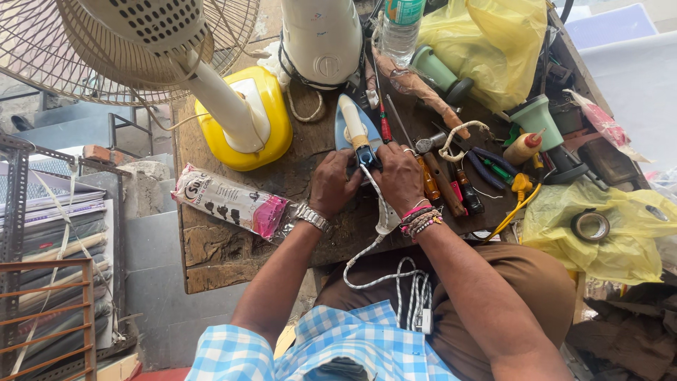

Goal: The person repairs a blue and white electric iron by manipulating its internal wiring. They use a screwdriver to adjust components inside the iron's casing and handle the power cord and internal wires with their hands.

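I see one iron and one cord; my left hand and right hand both clamp the iron's rear, hiding it.

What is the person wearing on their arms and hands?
The left wrist has a silver metal watch. The right wrist has a stack of beaded and pink bracelets, and a ring sits on one finger. The short sleeves are blue and white checked.

This is a small repair workshop for household appliances. A worn wooden worktop carries a yellow-based fan at eleven o'clock, a clothes iron at twelve, and screwdrivers, pliers and a tape roll crowding toward two and three o'clock.
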